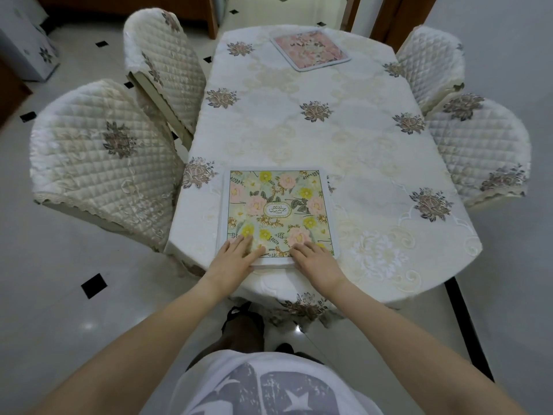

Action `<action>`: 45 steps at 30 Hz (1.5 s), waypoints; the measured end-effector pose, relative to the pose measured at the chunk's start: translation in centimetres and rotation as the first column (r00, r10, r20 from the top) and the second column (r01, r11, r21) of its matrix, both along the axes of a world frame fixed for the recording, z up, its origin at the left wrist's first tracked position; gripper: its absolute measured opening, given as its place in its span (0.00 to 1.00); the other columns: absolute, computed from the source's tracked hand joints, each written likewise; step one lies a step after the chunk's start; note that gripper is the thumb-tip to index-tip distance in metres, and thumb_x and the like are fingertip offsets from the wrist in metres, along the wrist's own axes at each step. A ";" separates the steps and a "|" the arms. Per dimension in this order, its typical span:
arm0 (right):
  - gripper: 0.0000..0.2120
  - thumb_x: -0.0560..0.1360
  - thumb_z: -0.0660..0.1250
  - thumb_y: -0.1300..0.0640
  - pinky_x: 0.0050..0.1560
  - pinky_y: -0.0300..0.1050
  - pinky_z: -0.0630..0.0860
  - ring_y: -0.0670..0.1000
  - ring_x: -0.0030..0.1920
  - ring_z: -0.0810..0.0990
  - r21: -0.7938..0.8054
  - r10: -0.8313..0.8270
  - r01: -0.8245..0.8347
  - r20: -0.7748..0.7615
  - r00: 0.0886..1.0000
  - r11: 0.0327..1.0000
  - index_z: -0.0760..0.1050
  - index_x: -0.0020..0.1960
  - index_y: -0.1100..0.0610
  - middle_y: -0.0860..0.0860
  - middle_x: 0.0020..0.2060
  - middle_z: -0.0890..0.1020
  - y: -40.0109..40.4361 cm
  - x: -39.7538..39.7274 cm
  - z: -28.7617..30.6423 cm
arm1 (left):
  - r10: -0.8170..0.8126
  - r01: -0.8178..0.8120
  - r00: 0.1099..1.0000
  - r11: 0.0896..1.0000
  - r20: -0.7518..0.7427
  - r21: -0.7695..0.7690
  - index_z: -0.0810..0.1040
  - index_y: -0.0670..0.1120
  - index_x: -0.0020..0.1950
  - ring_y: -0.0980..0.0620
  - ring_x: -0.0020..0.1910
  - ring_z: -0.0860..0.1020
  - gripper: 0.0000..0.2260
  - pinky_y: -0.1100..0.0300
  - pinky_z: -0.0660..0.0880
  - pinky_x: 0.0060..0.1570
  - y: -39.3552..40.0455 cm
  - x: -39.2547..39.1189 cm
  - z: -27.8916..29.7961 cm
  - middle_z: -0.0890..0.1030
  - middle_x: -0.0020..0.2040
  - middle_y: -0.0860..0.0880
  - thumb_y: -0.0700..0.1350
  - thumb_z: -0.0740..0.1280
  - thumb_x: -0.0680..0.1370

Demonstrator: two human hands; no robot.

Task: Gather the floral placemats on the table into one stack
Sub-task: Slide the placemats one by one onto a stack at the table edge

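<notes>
Head camera looked down on a dining table (344, 163) draped in a cream embroidered tablecloth, with quilted-covered chairs (101, 157) on both sides. An oval emblem at the middle of the near placemat (276, 209) read "GARDEN", its letters set in stacked pairs; no other writing could be read. That green floral placemat was printed with pink and yellow flowers inside a pale border, and at its near edge a second pale layer showed beneath it, so it seemed to lie on top of at least one other mat. It sat at the near end of the table, slightly left of centre. The left hand (236, 254) lay flat on its near left corner, fingers extended and close together, pressing down. The right hand (314, 257) lay likewise flat on the near right corner, fingers together, gripping nothing. A pink floral placemat (311, 49) lay alone at the far end of the table, turned askew, well apart from both hands.
</notes>
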State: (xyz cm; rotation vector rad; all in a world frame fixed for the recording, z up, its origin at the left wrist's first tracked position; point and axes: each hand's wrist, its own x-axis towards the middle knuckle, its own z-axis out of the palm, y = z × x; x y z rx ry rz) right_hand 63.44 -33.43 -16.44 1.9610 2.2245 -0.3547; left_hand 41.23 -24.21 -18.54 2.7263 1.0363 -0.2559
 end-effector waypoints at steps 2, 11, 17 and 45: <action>0.20 0.79 0.58 0.52 0.68 0.59 0.61 0.61 0.72 0.58 0.007 -0.037 0.037 -0.002 0.999 0.999 0.60 0.70 0.53 0.54 0.73 0.62 0.3 0.3 -0.1 | 0.019 -0.019 1.000 1.000 -0.013 0.000 0.53 0.56 0.74 0.41 0.76 0.49 0.24 0.43 0.51 0.73 0.3 -0.1 0.2 0.50 0.77 0.40 0.49 0.58 0.80; 0.37 0.69 0.60 0.31 0.69 0.69 0.55 0.75 0.70 0.48 -0.153 -0.415 0.399 -0.098 0.904 0.904 0.48 0.73 0.37 0.62 0.76 0.45 0.5 2.3 -0.9 | 0.124 -0.125 0.992 0.990 -0.025 -0.064 0.51 0.55 0.74 0.32 0.74 0.46 0.29 0.38 0.54 0.70 1.1 -0.6 0.0 0.46 0.77 0.37 0.54 0.62 0.78; 0.37 0.69 0.63 0.33 0.68 0.64 0.59 0.69 0.68 0.53 -0.134 -0.458 0.440 -0.165 0.874 0.888 0.52 0.73 0.39 0.60 0.76 0.48 0.0 1.8 -1.0 | 0.138 -0.133 0.990 0.986 0.041 -0.104 0.55 0.54 0.74 0.33 0.74 0.45 0.29 0.40 0.55 0.72 1.4 -1.1 -0.2 0.49 0.77 0.38 0.56 0.63 0.76; 0.19 0.79 0.59 0.51 0.64 0.50 0.66 0.57 0.65 0.69 0.295 -0.286 0.416 -0.396 0.873 0.860 0.69 0.66 0.59 0.55 0.63 0.76 6.6 0.7 7.4 | 0.149 -0.204 0.931 0.969 0.333 0.138 0.65 0.44 0.70 0.45 0.64 0.70 0.20 0.51 0.69 0.61 5.0 4.3 9.7 0.74 0.65 0.45 0.48 0.57 0.80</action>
